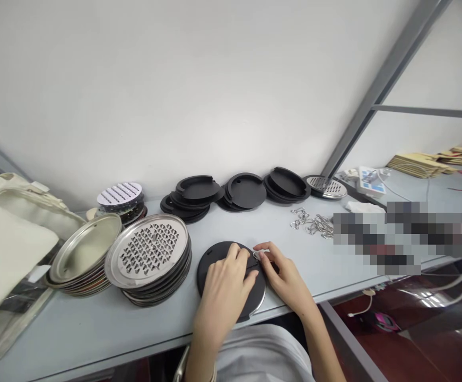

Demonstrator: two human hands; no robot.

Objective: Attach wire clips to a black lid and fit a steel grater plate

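Note:
In front of me on the table lies a round black disc [210, 260] with a silvery edge showing at its lower right. My left hand [226, 278] rests on top of it, fingers bent and thumb apart. At the disc's upper right edge my right hand [284, 273] pinches a small metal ring [256, 256], its thumb and index finger closed on it. How the ring meets the disc is partly hidden by the fingers. A loose heap of metal rings [314, 225] lies beyond my right hand.
Left of the disc stand a stack of metal graters [147, 254] and a stack of round metal plates [87, 249]. Black discs [246, 191] are piled along the wall. A perforated grater [326, 187] sits near the grey post [358, 124]. A cream bag [11, 228] is far left.

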